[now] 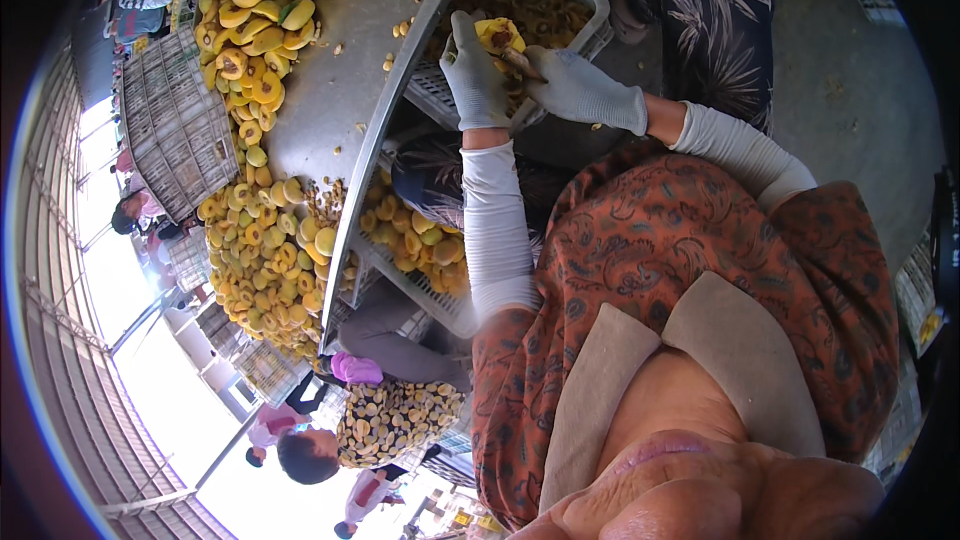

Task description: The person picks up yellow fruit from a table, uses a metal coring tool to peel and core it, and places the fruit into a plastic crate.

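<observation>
My left hand (pixel 477 79), in a pale knit glove, holds a yellow stone fruit, probably a peach (pixel 499 35), whose brown-red centre shows. In my right hand (pixel 585 88), gloved likewise, is a short brown-handled tool (pixel 523 64); its tip meets the fruit's near side, and the tip's shape cannot be made out. Both hands are over a plastic crate (pixel 592 4) holding brownish pits or scraps. Left of the hands, fruit halves (pixel 259 30) lie heaped on a metal table (pixel 330 82).
The table's raised metal rim (pixel 379 116) runs close to my left forearm. Below it stands another crate (pixel 450 315) of yellow fruit halves (pixel 416 236). A person in a patterned top (pixel 401 420) sits near the table. A large crate (pixel 176 124) stands beyond the heaps.
</observation>
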`<state>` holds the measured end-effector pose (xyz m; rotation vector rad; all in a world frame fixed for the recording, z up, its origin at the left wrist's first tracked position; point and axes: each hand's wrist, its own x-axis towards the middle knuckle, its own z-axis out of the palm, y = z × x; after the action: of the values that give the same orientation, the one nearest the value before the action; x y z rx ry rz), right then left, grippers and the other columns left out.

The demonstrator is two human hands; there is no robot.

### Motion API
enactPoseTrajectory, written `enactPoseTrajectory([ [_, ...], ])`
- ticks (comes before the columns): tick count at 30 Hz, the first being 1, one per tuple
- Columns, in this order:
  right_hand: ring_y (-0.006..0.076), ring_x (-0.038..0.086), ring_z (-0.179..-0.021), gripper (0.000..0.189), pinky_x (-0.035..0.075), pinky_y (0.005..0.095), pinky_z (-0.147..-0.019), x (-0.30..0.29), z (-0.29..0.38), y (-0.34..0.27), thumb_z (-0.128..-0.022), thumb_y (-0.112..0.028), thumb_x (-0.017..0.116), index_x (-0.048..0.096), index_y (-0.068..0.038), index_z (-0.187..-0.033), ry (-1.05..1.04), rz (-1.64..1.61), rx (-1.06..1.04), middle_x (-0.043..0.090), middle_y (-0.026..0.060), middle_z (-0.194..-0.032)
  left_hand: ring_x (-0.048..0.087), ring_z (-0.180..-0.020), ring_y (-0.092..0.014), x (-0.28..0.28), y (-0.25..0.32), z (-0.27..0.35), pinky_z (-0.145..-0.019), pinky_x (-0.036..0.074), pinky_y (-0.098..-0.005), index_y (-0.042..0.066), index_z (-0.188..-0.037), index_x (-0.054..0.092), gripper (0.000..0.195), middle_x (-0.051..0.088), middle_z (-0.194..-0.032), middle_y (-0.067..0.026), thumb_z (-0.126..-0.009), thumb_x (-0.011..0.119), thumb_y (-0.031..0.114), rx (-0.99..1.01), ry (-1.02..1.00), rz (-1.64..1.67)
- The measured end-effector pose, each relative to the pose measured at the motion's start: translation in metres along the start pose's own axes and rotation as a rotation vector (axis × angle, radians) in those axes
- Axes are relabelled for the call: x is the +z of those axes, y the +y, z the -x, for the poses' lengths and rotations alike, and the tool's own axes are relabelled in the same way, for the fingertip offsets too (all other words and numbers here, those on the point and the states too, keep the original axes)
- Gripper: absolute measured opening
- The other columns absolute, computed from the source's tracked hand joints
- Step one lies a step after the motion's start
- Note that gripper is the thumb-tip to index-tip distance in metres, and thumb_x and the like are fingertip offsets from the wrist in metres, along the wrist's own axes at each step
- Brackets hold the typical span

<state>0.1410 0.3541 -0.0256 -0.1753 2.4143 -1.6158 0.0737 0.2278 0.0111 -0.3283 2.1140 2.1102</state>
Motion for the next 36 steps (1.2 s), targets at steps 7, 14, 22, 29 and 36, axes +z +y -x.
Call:
enactPoseTrajectory([
  [7, 0.0454, 0.065, -0.087, 0.028, 0.051, 0.0488, -0.072, 0.016, 0.009, 0.007, -0.092, -0.014, 0.057, 0.046, 0.003, -0.111, 0.069, 0.14, -0.005, 0.064, 0.0286, -0.091, 0.06, -0.063, -0.016, -0.005, -0.021, 0.001, -0.056, 0.052, -0.0265, 0.003, -0.096, 0.062, 0.039, 0.062, -0.08, -0.0061, -0.1, 0.051, 0.04, -0.163, 0.06, 0.276],
  [14, 0.0442, 0.065, -0.081, 0.021, 0.051, 0.0477, -0.067, 0.02, -0.008, 0.014, -0.09, -0.013, 0.057, 0.048, 0.004, -0.1, 0.26, -0.124, 0.004, 0.061, 0.0262, -0.083, 0.064, -0.092, -0.021, -0.022, -0.023, 0.013, -0.085, 0.056, -0.0354, 0.002, -0.111, 0.055, 0.031, 0.063, -0.102, -0.0064, -0.101, 0.051, 0.031, 0.017, 0.081, 0.313],
  [22, 0.0087, 0.051, -0.049, 0.024, 0.042, 0.0252, -0.044, -0.006, -0.007, 0.036, -0.098, -0.028, 0.056, 0.054, -0.005, -0.091, -0.093, -0.83, 0.544, 0.056, 0.001, -0.07, 0.065, -0.103, -0.025, -0.149, 0.036, 0.075, -0.093, 0.057, -0.0336, -0.002, -0.132, 0.05, 0.046, 0.064, -0.114, -0.0141, -0.088, 0.061, -0.008, 0.457, 0.643, -1.039],
  [29, 0.0063, 0.049, -0.048, 0.025, 0.036, 0.0247, -0.041, -0.009, -0.008, 0.063, -0.102, -0.031, 0.055, 0.055, -0.01, -0.089, -0.063, -1.302, 0.742, 0.055, 0.0011, -0.066, 0.055, -0.124, -0.039, -0.288, -0.116, 0.164, -0.102, 0.048, -0.047, -0.001, -0.14, 0.047, 0.059, 0.053, -0.136, -0.0257, -0.1, 0.052, 0.042, -0.308, 0.619, -1.26],
  [36, 0.0054, 0.047, -0.049, 0.022, 0.037, 0.0225, -0.045, -0.019, -0.004, 0.021, -0.1, -0.035, 0.06, 0.051, -0.015, -0.098, -0.025, -1.227, 0.725, 0.058, 0.001, -0.073, 0.047, -0.13, -0.046, -0.317, -0.197, 0.221, -0.104, 0.045, -0.0483, 0.002, -0.147, 0.038, 0.071, 0.033, -0.153, -0.0249, -0.093, 0.061, 0.043, -0.457, 0.497, -1.372],
])
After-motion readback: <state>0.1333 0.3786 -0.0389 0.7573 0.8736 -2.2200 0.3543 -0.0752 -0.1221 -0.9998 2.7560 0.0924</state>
